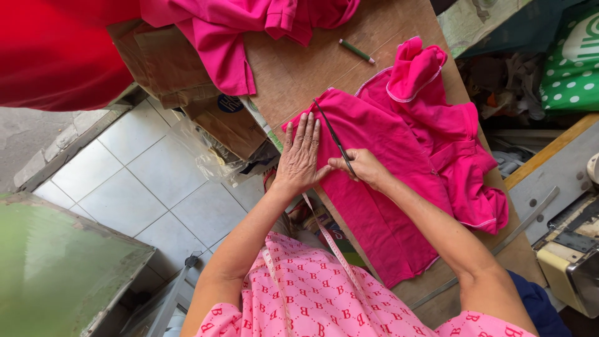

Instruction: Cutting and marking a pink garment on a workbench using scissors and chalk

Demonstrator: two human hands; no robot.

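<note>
**Marking a line across pink cloth**

Nearest the camera is the person's own pink patterned top (312, 299), with a measuring tape (331, 243) hanging down from the neck. From there both bare forearms reach forward to a wooden table (293, 68).

Going from the left: a pale tiled floor (143, 181) shows beside the table, and brown paper and a clear plastic bag (206, 150) hang off the table's near-left edge. The left hand (299, 156) lies flat on the pink garment (387, 162), fingers spread wide and pressing the cloth's left edge down; it holds nothing. Just to its right, the right hand (362, 167) is closed in a pinch on the near end of a thin dark strip (331, 134), perhaps a ruler or a tape, I cannot tell which. The strip runs slanting away across the cloth towards the garment's upper corner.

The garment lies spread over the middle of the table, bunched and folded at its right side. Beyond it rest a green pencil (357, 51) and a second pink piece (243, 31) at the far edge. At the far right stands part of a sewing machine (568, 249).

By my judgement the step in hand is measuring or laying out a straight line on the cloth. The next move calls for the flat hand to keep the fabric from creeping while the strip lies taut and true.
</note>
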